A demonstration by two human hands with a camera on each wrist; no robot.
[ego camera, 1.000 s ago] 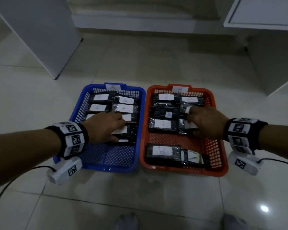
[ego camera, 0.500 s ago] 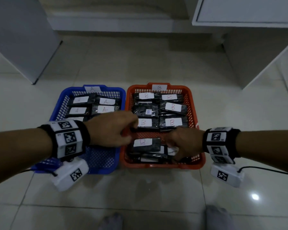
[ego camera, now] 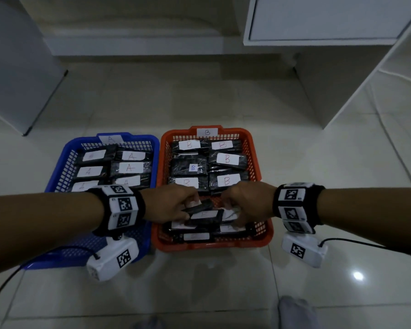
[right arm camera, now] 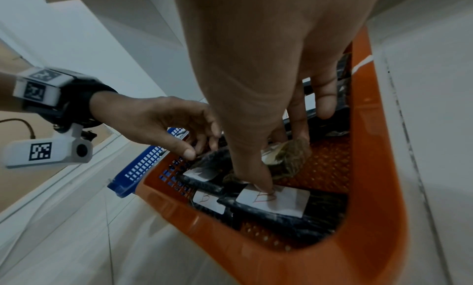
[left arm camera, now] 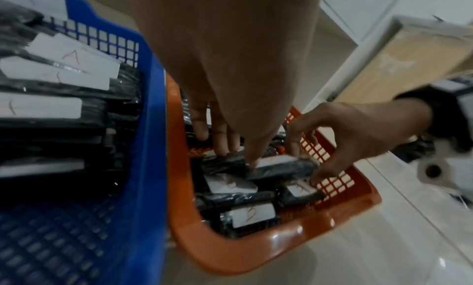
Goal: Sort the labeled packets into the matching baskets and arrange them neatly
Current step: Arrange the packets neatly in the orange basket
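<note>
The blue basket (ego camera: 152,143) tagged A holds rows of black packets with A labels (ego camera: 131,167). Beside it on the right, the orange basket (ego camera: 267,236) tagged B holds rows of B packets (ego camera: 227,159). Both hands are over the front of the orange basket. My left hand (ego camera: 176,206) pinches the left end of a tilted black packet (ego camera: 201,205), raised above a loose pile of B packets (ego camera: 196,236). My right hand (ego camera: 233,205) grips its right end. In the right wrist view my right thumb (right arm camera: 258,182) touches a B-labelled packet (right arm camera: 276,200) below.
The baskets stand side by side on a glossy tiled floor. White cabinets (ego camera: 330,20) rise at the back right and a white panel (ego camera: 14,67) at the back left. A cable (ego camera: 394,77) runs along the floor on the right. Feet (ego camera: 294,312) show at the bottom edge.
My left hand left the blue basket and crossed to the front of the orange one. My right hand came back from the rear rows. Both now hold a packet there.
</note>
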